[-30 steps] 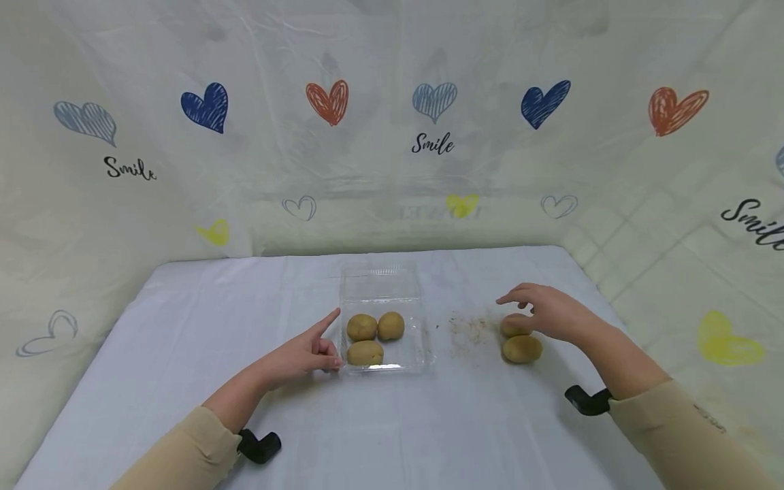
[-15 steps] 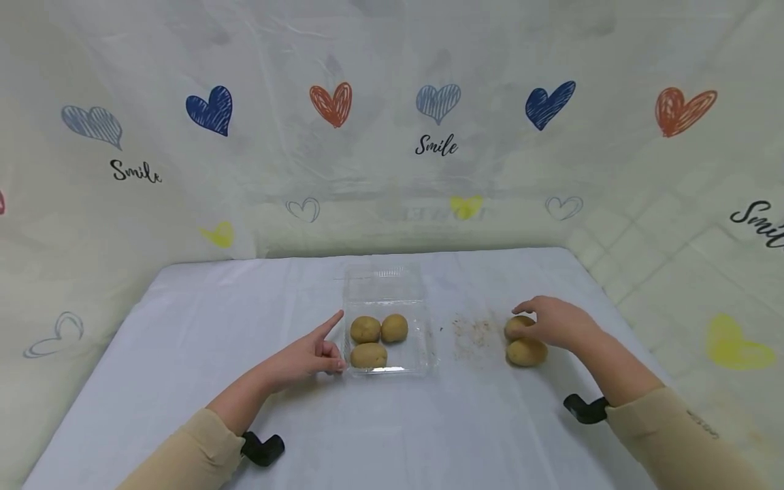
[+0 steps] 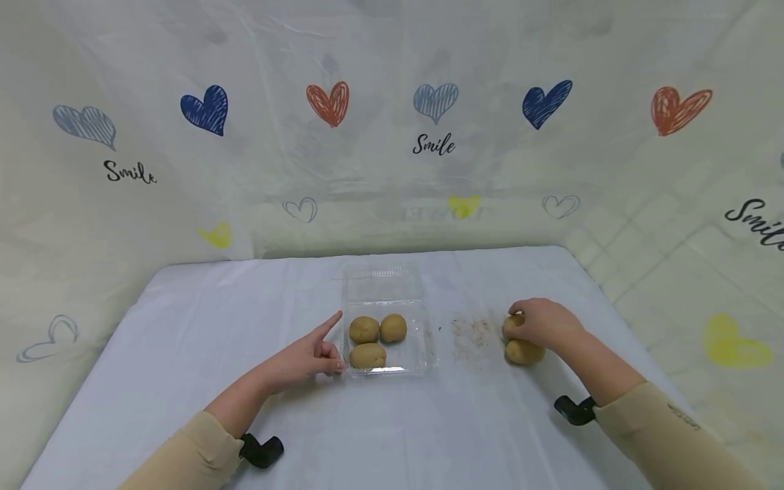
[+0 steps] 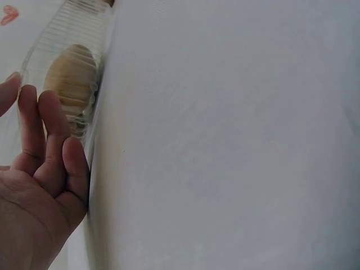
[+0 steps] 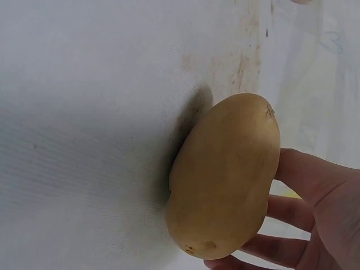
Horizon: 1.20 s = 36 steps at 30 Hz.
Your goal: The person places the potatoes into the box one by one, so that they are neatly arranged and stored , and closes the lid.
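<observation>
A clear plastic container (image 3: 413,355) lies with its lid laid back, three potatoes (image 3: 367,356) inside. My left hand (image 3: 300,359) touches its left side, index finger straight; the left wrist view shows that hand (image 4: 48,180) beside the wall, one potato (image 4: 73,79) visible through it. To the right, two potatoes lie together on the cloth. My right hand (image 3: 549,322) has thumb and fingers round the far potato (image 3: 511,327), just behind the near potato (image 3: 525,352). In the right wrist view the near potato (image 5: 225,174) largely hides the far one from sight, with my hand (image 5: 320,208) behind.
A white cloth (image 3: 392,422) covers the table. Brown crumbs (image 3: 474,331) are scattered between the container and the two potatoes on the right. Behind the table hangs a pale sheet (image 3: 380,163) printed with hearts.
My right hand has come down and toward me onto the far potato, its fingers closing round it. My left hand stays at the container.
</observation>
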Available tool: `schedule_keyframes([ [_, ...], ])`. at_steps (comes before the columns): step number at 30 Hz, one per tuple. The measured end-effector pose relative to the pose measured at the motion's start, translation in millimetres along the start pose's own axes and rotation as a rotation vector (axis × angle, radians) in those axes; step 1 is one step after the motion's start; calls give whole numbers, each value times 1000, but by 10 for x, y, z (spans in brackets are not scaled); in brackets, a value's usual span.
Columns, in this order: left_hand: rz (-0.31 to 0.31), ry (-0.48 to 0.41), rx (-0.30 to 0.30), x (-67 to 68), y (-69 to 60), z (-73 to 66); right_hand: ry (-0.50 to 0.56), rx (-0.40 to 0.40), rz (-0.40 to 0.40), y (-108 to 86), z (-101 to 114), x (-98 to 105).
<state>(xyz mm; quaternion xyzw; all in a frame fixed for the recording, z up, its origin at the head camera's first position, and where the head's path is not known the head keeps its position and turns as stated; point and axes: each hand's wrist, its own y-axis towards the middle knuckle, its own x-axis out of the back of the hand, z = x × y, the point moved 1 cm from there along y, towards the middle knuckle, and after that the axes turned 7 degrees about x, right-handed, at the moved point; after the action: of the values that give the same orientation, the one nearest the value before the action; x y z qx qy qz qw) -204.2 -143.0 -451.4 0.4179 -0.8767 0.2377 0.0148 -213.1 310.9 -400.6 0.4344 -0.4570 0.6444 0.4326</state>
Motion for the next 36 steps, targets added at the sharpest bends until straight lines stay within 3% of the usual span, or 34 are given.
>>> schedule_keyframes([
  [15,0,5,1,1,17,24,27,6,20,23,40,9],
  [24,-3,-1,2,-8,8,14,91,117,-105,42,152,66],
  [36,7,-7,-12,1,11,9,159,227,-214,35,593,151],
])
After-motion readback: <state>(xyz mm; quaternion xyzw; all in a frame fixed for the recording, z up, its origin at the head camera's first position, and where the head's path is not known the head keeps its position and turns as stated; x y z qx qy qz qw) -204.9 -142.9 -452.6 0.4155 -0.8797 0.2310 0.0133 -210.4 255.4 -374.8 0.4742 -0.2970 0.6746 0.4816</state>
